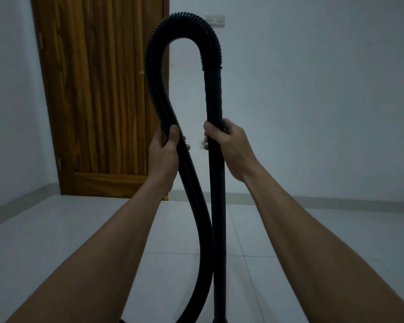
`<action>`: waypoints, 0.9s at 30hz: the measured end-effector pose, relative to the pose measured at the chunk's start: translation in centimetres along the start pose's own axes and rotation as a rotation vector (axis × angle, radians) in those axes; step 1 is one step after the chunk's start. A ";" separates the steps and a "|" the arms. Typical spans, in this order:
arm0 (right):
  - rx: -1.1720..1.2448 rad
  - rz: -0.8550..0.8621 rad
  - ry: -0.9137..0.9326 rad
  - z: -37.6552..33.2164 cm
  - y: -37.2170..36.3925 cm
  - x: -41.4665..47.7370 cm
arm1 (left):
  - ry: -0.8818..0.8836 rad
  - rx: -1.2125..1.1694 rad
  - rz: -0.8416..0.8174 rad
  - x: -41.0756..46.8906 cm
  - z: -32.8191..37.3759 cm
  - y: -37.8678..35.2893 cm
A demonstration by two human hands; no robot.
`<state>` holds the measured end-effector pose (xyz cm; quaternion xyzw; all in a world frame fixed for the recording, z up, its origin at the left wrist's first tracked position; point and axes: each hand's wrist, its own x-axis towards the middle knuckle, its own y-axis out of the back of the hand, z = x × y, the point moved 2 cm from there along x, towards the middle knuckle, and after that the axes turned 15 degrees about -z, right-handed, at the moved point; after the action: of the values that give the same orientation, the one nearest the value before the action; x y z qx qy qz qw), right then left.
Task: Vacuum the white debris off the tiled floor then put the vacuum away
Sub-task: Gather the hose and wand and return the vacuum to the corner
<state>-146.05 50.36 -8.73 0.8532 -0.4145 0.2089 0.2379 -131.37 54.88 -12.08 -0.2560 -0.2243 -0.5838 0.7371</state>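
black ribbed hose sits in the closed left hand, just left of the rigid tube, which the right hand clasps. beyond the tube, the tiled floor shows no white debris, then the wooden door. this looks like the put-away step; next, coil the hose against the tube.

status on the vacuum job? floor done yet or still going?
Done, as far as visible: no white debris on the tiled floor in view. In hand: left hand grips the ribbed hose, right hand grips the rigid wand, held upright with the hose looped over, not sweeping. Left: putting the vacuum away; its body is out of frame.
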 end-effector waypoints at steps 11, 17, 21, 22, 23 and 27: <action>-0.079 -0.002 -0.216 8.4 -3.6 -7.5 | 0.023 -0.115 0.036 -1.3 0.5 0.8; 0.008 -0.041 -0.338 10.6 -3.6 -9.1 | 0.026 -0.107 0.031 -1.8 0.4 0.6; 0.055 -0.037 -0.326 10.7 -3.4 -8.3 | 0.103 -0.083 -0.039 -3.2 -1.3 0.2; 0.071 -0.044 -0.322 10.7 -3.4 -8.1 | 0.136 -0.075 -0.069 -3.8 -2.2 0.2; 0.085 -0.050 -0.318 10.8 -3.6 -7.8 | 0.159 -0.070 -0.101 -4.4 -2.9 0.1; 0.122 0.005 -0.288 11.8 -4.5 -7.3 | 0.154 -0.056 -0.137 -5.0 -3.9 0.5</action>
<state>-144.71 50.37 -23.19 0.8862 -0.4329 0.1100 0.1232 -131.85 56.21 -18.27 -0.2150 -0.1674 -0.6568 0.7031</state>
